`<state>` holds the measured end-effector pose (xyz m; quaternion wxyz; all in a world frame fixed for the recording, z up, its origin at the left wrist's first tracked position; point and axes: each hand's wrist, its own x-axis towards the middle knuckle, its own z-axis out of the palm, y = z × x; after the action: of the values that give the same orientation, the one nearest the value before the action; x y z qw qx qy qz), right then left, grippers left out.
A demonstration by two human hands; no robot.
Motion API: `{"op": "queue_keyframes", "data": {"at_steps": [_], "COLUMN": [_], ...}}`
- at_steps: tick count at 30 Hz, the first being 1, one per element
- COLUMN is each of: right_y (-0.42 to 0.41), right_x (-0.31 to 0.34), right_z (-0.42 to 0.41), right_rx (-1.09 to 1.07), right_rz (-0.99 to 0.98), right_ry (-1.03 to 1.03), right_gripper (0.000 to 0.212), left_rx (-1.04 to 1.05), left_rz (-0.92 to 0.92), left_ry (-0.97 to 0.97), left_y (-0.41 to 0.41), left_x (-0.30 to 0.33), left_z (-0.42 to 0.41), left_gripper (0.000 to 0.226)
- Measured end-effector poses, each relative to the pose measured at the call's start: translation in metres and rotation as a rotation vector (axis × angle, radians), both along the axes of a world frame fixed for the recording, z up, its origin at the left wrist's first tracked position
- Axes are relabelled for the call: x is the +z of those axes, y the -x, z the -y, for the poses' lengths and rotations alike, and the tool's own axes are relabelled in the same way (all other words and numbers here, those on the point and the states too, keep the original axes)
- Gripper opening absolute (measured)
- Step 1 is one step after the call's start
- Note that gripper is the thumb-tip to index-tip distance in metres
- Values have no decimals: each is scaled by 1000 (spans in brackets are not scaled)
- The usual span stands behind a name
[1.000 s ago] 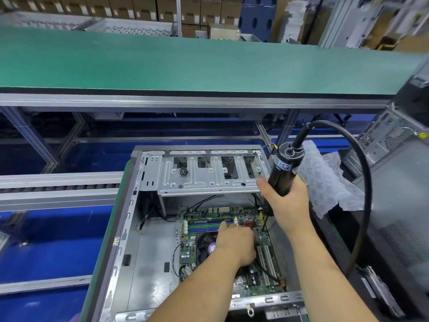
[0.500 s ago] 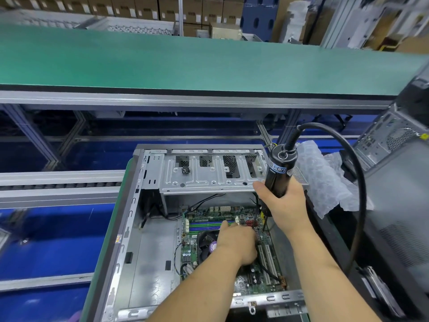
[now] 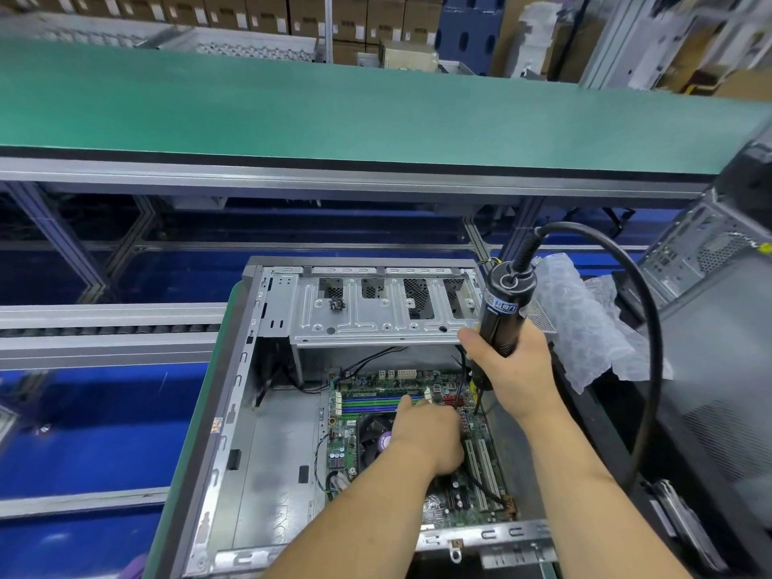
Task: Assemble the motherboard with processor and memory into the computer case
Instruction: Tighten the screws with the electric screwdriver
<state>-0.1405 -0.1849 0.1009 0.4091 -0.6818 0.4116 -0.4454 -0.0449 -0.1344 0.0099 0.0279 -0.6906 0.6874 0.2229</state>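
The motherboard [image 3: 401, 436] lies flat in the bottom of the open computer case [image 3: 267, 453], towards the case's right side, with bare grey metal floor to its left. Green and blue memory slots [image 3: 367, 404] run across its far part, two long white expansion slots [image 3: 480, 461] lie along its right part, and a round black cooler fan [image 3: 374, 436] sits near the middle. The left hand [image 3: 428, 436] rests on the board over the fan's right edge, knuckles up; its fingers curl downwards and their tips are hidden, so whether they pinch anything cannot be told. The right hand [image 3: 509, 369] grips the black barrel of an electric screwdriver [image 3: 501, 315], held nearly upright, with the thumb wrapped across the front; its bit [image 3: 477, 401] points down at the board's far right corner. A blue label on the barrel carries white characters too small to read. A thick black cable [image 3: 647, 348] loops from the tool's top round to the right. Across the case's far end spans a metal drive bracket [image 3: 376, 315] with a small cluster of screws [image 3: 336, 304] lying on it. A small coloured sticker on the case's left rim is illegible. Crumpled bubble wrap [image 3: 585, 328] lies just right of the case, and beyond it stands a second case [image 3: 710, 265]. The case sits on a green-edged table [image 3: 196, 453]; a green conveyor belt [image 3: 334, 110] crosses behind.
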Motion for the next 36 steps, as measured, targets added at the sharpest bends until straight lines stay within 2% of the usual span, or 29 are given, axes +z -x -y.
{"op": "queue_keyframes", "data": {"at_steps": [11, 15, 19, 23, 27, 30, 33, 36], "right_y": [4, -1, -4, -3, 2, 6, 6, 6], "right_x": [-2, -3, -5, -4, 0, 8, 21, 33], "right_z": [4, 2, 0, 0, 0, 2, 4, 8], "right_rx": [-34, -14, 20, 57, -13, -73, -128, -164], "right_rz": [37, 36, 32, 18, 53, 127, 253, 394], "right_ry": [33, 8, 8, -1, 19, 26, 9, -84], "right_gripper": [64, 60, 41, 46, 53, 59, 64, 69], "left_rx": [-1, 4, -1, -9, 6, 72, 215, 408], "left_rz": [2, 10, 9, 0, -41, -133, -311, -625], "left_ry": [12, 25, 36, 35, 40, 74, 141, 225], "left_y": [0, 1, 1, 1, 0, -2, -4, -6], "left_x": [-1, 0, 0, -1, -2, -2, 1, 8], "left_z": [0, 1, 0, 0, 1, 3, 3, 4], "left_gripper": [27, 28, 27, 27, 27, 23, 10, 8]}}
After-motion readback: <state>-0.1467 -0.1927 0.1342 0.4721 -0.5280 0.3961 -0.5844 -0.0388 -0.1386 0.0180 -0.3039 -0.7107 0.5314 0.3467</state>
